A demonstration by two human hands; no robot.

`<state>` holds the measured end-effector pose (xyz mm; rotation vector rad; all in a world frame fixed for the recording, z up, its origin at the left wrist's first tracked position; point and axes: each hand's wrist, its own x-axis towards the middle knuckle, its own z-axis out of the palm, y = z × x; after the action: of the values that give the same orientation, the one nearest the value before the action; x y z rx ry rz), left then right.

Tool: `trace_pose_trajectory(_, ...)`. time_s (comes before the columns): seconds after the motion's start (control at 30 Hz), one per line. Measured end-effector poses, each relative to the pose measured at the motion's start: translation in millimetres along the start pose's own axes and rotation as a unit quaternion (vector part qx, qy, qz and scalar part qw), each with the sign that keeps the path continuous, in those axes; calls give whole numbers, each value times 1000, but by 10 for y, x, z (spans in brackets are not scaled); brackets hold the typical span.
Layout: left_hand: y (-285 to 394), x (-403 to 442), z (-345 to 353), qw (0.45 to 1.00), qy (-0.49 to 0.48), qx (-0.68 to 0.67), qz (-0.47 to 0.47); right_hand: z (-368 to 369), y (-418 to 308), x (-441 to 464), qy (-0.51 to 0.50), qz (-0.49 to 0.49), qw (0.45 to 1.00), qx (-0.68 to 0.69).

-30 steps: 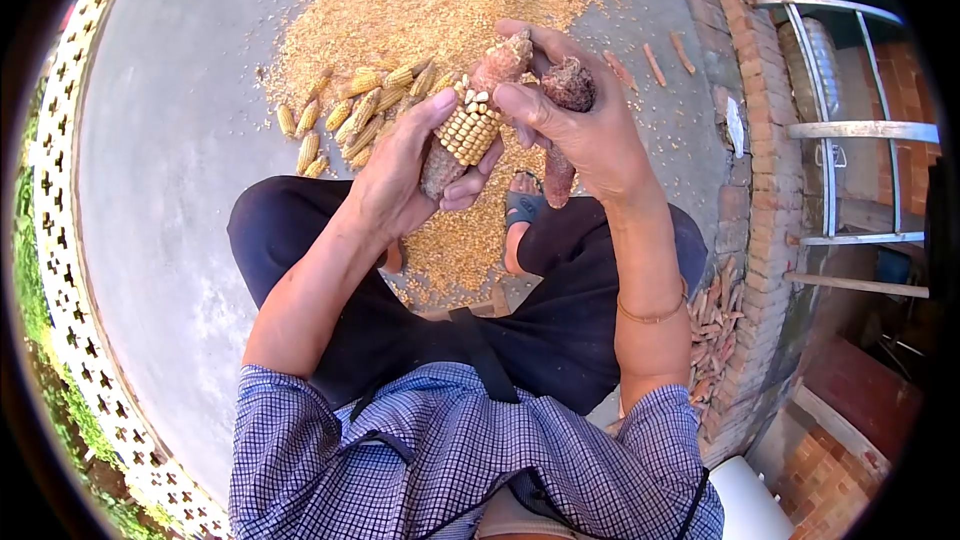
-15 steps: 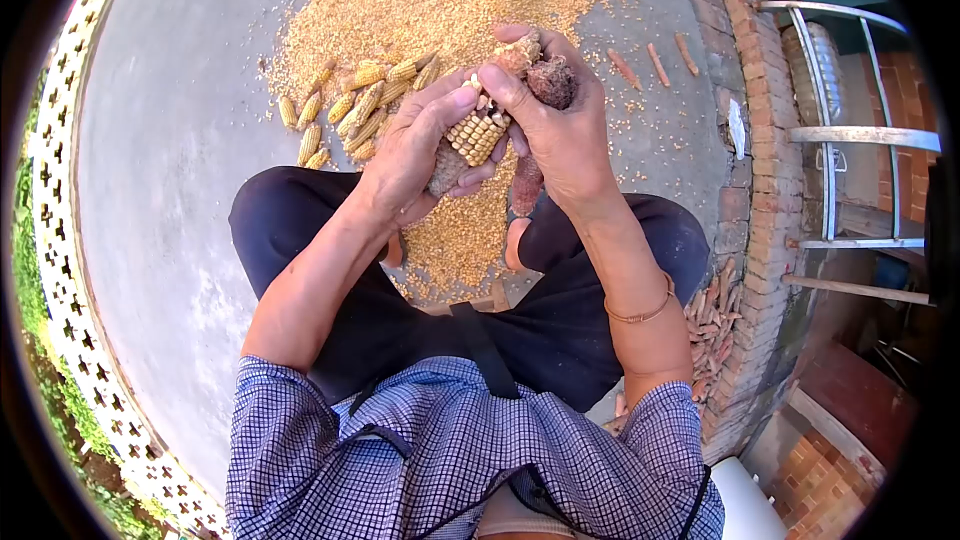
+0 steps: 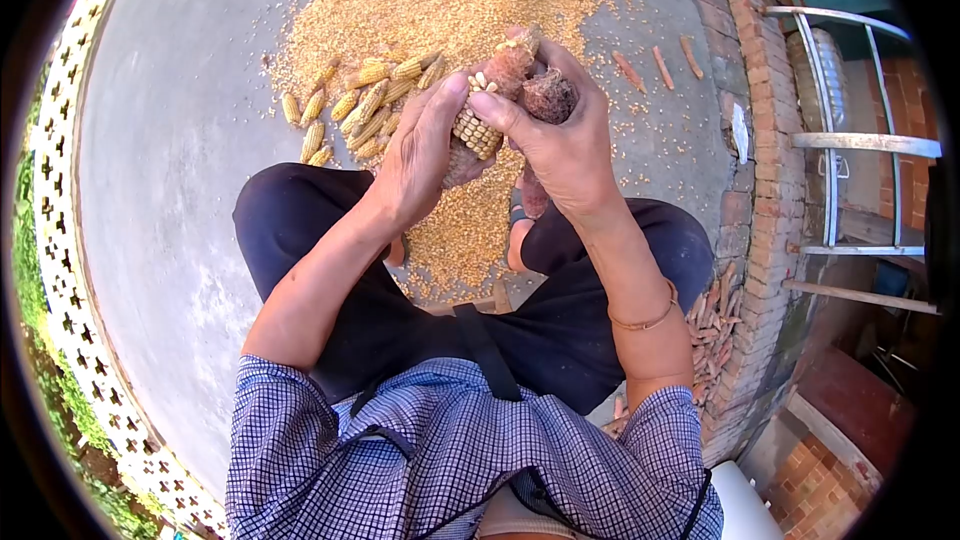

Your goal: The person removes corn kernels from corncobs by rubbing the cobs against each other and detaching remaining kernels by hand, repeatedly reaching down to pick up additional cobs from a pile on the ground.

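Note:
My left hand (image 3: pixel 415 160) is wrapped round a partly shelled corn cob (image 3: pixel 478 132), whose yellow kernels face up between the two hands; its lower end is bare. Loose kernels sit at its top, by both thumbs. In my right hand (image 3: pixel 572 145) are bare reddish cobs (image 3: pixel 549 96), one with its lower part sticking out under the palm. The right thumb presses at the kernels of the corn cob. Beyond the left hand, several yellow ears of corn (image 3: pixel 368 105) lie beside a wide spread of loose kernels (image 3: pixel 430 5).
A few stripped cobs (image 3: pixel 628 71) lie on the concrete floor (image 3: pixel 170 180) at the right. More cobs (image 3: pixel 712 330) are heaped by the low brick edge (image 3: pixel 775 180). Metal rails (image 3: pixel 865 143) stand beyond it. A pierced wall (image 3: pixel 72 340) curves along the left. Kernels also lie between my feet.
My left hand has turned, so its back and thumb now cover more of the corn cob. The right hand has moved slightly left and down, with the bare cobs still in it.

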<state>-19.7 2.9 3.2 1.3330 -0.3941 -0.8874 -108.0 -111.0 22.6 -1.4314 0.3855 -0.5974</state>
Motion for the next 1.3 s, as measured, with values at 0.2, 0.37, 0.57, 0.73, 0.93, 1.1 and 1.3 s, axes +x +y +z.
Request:
trace_pose_trajectory(0.2, 151, -23, -79, 994, -97, 3, -46, -38, -58, 2, -3, 88, 995, 37)
trace_pose_trajectory(0.37, 47, -4, -66, 996, -63, 61, 32, -28, -47, 12, -3, 71, 997, 30)
trace_pose_trajectory(0.57, 68, -49, -24, 983, -59, 159, 75, 27, 6, 10, 26, 3, 1000, -12)
trace_pose_trajectory(0.73, 166, -48, -16, 991, -104, -50, -70, -184, -94, 55, 27, 105, 993, 43)
trace_pose_trajectory(0.93, 184, 18, -115, 928, -192, -286, -144, -204, -33, 111, 91, 19, 993, -69)
trace_pose_trajectory(1.1, 169, 9, -130, 928, -195, -278, -155, -186, -32, 85, 78, 31, 996, 6)
trace_pose_trajectory(1.3, 228, -26, -58, 933, -158, -227, -230, -182, -92, 65, 30, 29, 998, 44)
